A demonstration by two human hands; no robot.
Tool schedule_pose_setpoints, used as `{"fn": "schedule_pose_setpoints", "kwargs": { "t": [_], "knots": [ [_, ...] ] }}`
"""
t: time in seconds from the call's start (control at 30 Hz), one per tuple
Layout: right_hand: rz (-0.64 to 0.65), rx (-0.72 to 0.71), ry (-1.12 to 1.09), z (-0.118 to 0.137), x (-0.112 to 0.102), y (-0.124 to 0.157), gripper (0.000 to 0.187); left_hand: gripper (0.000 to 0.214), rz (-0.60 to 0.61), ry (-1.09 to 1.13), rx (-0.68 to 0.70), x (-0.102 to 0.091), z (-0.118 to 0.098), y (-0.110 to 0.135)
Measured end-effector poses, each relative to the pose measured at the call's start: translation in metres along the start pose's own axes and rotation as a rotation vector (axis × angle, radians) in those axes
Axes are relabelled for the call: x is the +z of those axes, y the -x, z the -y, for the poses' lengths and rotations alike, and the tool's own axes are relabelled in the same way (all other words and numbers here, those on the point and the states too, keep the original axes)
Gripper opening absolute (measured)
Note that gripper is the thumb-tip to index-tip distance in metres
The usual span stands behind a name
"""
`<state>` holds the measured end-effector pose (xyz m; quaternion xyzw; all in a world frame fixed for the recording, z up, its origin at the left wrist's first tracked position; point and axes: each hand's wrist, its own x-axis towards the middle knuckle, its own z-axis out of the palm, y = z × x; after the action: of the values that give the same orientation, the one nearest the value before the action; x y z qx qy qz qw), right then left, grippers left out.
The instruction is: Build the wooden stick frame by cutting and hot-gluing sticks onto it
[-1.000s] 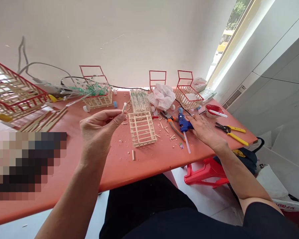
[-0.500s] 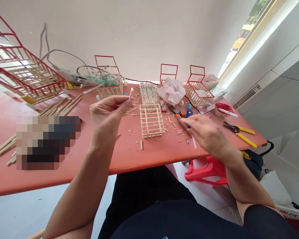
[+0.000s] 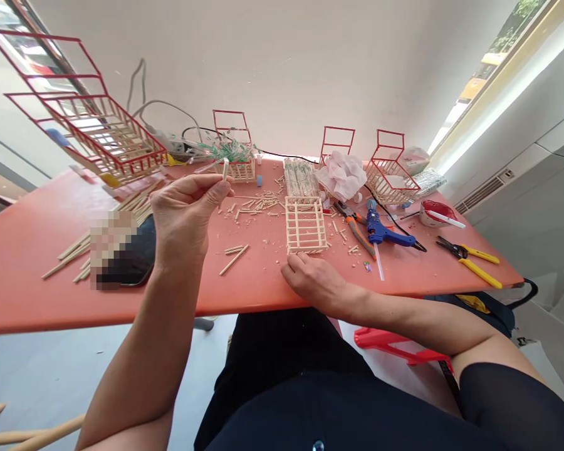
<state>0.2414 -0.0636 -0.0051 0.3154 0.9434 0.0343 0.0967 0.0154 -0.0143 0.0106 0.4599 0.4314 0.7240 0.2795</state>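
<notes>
Raised above the table, my left hand (image 3: 188,210) pinches a short wooden stick (image 3: 225,169) upright between thumb and fingertips. My right hand (image 3: 314,282) rests low on the table with its fingers curled down, just in front of a small lattice frame of wooden sticks (image 3: 305,224). Whatever is under those right fingertips is hidden. A blue glue gun (image 3: 385,235) with a clear glue stick lies to the right of the frame, beside pliers (image 3: 357,232) with orange and grey handles. Loose cut sticks (image 3: 234,258) lie between my hands.
Red-trimmed miniature stick carts (image 3: 390,178) stand along the back, a larger one (image 3: 117,141) at left. Long sticks (image 3: 70,247) lie near a dark, partly blurred object (image 3: 141,250). Yellow-handled wire strippers (image 3: 470,260) and a red bowl (image 3: 435,213) sit at right. Wood scraps (image 3: 263,203) litter the table.
My right hand has moved left, from over the glue gun down to the table before the frame, and its fingers have curled. My left hand still holds the stick. The view has shifted left.
</notes>
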Motion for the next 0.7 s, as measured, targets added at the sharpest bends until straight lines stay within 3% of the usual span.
{"fn": "schedule_pose_setpoints", "kwargs": {
  "t": [0.23,0.4,0.53,0.7],
  "knots": [
    [-0.090,0.013,0.024,-0.005,0.000,0.015,0.028,0.031,-0.031,-0.011,-0.055,-0.010,0.014,-0.001],
    [-0.264,0.126,0.005,-0.016,-0.034,0.014,0.022,0.018,-0.068,0.022,-0.013,-0.016,0.024,-0.007],
    [-0.135,0.044,-0.015,-0.011,-0.058,-0.030,0.030,0.015,-0.136,0.066,0.057,-0.018,0.027,-0.011],
    [-0.029,0.001,-0.096,0.007,-0.060,-0.101,0.030,0.010,-0.247,0.097,0.122,-0.023,0.029,-0.012]
  ]
}}
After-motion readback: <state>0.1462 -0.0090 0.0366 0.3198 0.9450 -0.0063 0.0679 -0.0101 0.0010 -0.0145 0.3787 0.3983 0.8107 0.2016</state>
